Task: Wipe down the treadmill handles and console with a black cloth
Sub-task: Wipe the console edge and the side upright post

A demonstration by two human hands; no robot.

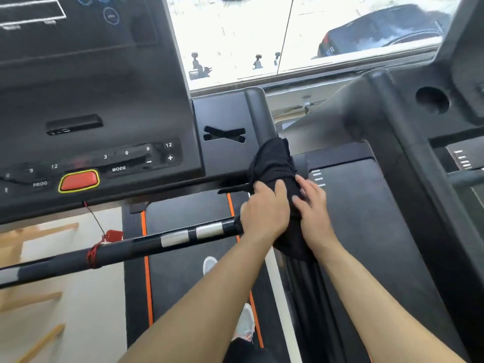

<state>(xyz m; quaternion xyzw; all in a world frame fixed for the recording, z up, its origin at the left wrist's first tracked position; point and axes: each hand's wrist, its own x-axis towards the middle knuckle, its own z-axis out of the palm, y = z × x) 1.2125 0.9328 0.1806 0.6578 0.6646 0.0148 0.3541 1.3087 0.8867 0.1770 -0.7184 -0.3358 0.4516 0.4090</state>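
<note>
At ten o'clock in the view sits the treadmill console (91, 100), with the right handle (258, 113) running from twelve o'clock down to the centre. Over that handle, at the console's three o'clock, lies the black cloth (272, 163). Curled fingers of the left hand (264, 210) clasp it, and the right hand (313, 205), at three o'clock beside it, presses with near-straight fingers. At nine o'clock sits a red stop button (78, 180).
</note>
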